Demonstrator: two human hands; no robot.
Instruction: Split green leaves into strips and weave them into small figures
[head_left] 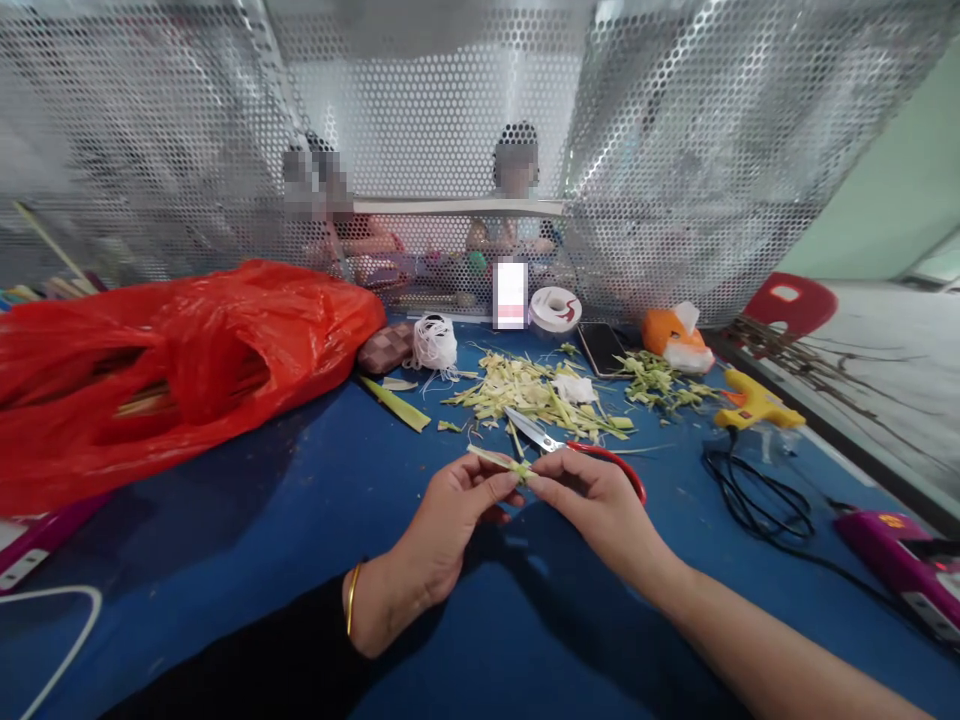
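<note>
Both my hands meet at the middle of the blue table (330, 520), pinching a pale green leaf strip (491, 459) that looks folded or knotted between them. My left hand (457, 505) closes thumb and fingers on its left part. At its right end, my right hand (596, 495) grips with thumb and forefinger. Just beyond the fingers lie red-handled scissors (534, 430), blades toward the upper left and handles partly behind my right hand. Behind them spreads a pile of cut pale leaf pieces (517, 385) with a white crumpled bit (574, 389) on it.
A red plastic bag (195, 350) fills the left side. Behind the scraps are white string (435, 343), a ribbon spool (555, 308), a dark phone (602, 350) and an orange tissue holder (677, 340). A yellow glue gun (757, 402), its cord and a purple power strip (892, 560) lie right.
</note>
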